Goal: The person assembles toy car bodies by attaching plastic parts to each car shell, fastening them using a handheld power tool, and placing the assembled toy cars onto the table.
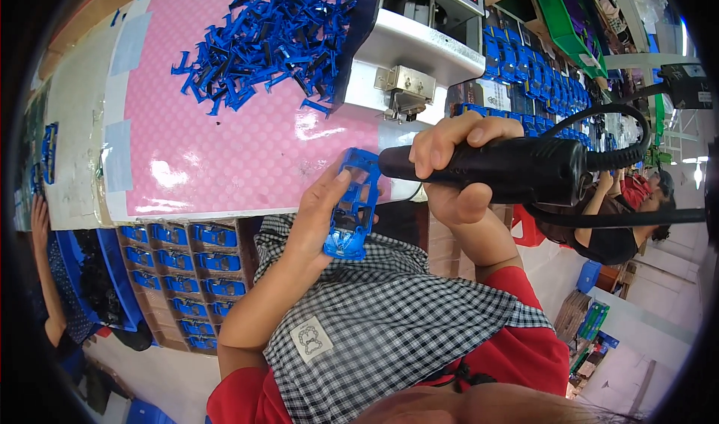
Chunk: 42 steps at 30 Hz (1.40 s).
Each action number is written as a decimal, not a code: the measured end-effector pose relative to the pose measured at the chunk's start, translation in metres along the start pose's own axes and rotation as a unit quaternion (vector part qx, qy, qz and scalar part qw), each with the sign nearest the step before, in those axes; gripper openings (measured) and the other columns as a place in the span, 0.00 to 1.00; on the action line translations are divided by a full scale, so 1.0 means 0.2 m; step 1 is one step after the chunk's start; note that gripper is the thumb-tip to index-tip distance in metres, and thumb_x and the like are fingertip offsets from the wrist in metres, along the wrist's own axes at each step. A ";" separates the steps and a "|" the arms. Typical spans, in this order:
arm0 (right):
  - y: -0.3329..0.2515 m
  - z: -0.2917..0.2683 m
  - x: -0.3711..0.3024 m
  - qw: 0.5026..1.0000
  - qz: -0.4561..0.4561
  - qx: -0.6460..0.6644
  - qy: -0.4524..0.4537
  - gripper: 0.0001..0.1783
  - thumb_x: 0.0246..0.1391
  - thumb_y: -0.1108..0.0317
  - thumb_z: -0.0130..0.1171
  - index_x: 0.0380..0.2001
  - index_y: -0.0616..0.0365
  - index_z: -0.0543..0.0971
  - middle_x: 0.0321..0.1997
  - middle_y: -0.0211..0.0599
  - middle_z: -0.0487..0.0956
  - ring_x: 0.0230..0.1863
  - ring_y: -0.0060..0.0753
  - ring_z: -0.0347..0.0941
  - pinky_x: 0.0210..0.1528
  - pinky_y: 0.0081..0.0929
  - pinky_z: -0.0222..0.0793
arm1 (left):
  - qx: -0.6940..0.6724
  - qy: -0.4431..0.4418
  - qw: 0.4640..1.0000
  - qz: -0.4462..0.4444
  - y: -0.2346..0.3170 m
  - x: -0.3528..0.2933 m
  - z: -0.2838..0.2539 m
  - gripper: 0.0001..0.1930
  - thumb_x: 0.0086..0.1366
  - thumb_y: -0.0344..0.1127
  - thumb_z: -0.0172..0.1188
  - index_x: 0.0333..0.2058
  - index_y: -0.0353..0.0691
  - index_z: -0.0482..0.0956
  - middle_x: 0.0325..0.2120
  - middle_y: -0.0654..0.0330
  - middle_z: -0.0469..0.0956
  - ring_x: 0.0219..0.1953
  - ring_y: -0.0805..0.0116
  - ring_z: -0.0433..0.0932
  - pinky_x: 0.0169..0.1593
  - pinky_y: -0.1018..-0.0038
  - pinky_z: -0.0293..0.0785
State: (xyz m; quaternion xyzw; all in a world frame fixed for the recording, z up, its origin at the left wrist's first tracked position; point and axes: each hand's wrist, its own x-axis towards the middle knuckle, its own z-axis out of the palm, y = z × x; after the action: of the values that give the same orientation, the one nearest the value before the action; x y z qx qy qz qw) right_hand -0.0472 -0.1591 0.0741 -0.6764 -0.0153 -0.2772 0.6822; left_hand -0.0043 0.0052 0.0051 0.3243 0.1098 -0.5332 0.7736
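My left hand point(313, 216) grips a blue plastic toy car body point(350, 203) at the near edge of the bench, its cut-out openings showing. Wrapped round a black corded power screwdriver point(502, 171) is my right hand point(448, 150). The tool lies nearly level, its narrow nose right beside the upper end of the car body; whether they touch I cannot tell. Farther off, a loose pile of small blue plastic parts point(273, 46) lies on the pink bench mat point(247, 154).
A metal machine point(442, 42) stands right of the pile. Rows of blue car bodies point(535, 79) lie beyond it, near a green bin point(573, 31). A divided box point(180, 259) of car bodies and a blue bin point(123, 289) stand below the bench at left. Other people are on both sides.
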 end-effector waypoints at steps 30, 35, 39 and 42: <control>-0.35 0.09 0.03 0.821 -0.016 0.442 -0.362 0.23 0.54 0.59 0.62 0.44 0.64 0.69 0.23 0.54 0.76 0.15 0.44 0.69 0.18 0.33 0.69 | 0.717 0.350 0.417 0.436 0.83 -0.47 -0.61 0.29 0.56 0.29 0.62 0.57 0.36 0.66 0.53 0.50 0.70 0.55 0.58 0.69 0.57 0.68 0.65; -0.42 0.14 -0.07 0.761 -0.097 0.510 -0.389 0.14 0.59 0.71 0.53 0.44 0.72 0.70 0.26 0.61 0.73 0.19 0.46 0.69 0.20 0.35 0.67 | 0.820 0.392 0.191 0.369 1.56 -0.54 -1.26 0.32 0.56 0.33 0.61 0.60 0.43 0.62 0.60 0.49 0.61 0.58 0.43 0.60 0.61 0.56 0.56; -0.39 0.05 -0.15 0.800 -0.154 0.452 -0.364 0.12 0.61 0.72 0.46 0.39 0.73 0.70 0.26 0.58 0.72 0.17 0.43 0.68 0.18 0.33 0.64 | 0.762 0.338 0.233 0.501 1.39 -0.25 -0.80 0.29 0.59 0.34 0.58 0.60 0.45 0.62 0.61 0.51 0.60 0.58 0.45 0.60 0.60 0.55 0.54; -0.31 -0.10 -0.31 0.824 -0.188 0.404 -0.350 0.12 0.62 0.70 0.45 0.35 0.73 0.71 0.24 0.56 0.72 0.16 0.41 0.67 0.17 0.32 0.63 | 0.744 0.206 0.334 0.541 0.96 -0.23 -0.31 0.24 0.58 0.25 0.57 0.55 0.36 0.68 0.56 0.50 0.67 0.58 0.51 0.64 0.61 0.61 0.56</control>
State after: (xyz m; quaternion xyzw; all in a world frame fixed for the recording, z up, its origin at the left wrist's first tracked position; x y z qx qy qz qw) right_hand -0.1313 -0.1509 0.1039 -0.3764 -0.4903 -0.1133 0.7779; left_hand 0.1594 0.1209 0.0543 0.8532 -0.3758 0.2251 0.2829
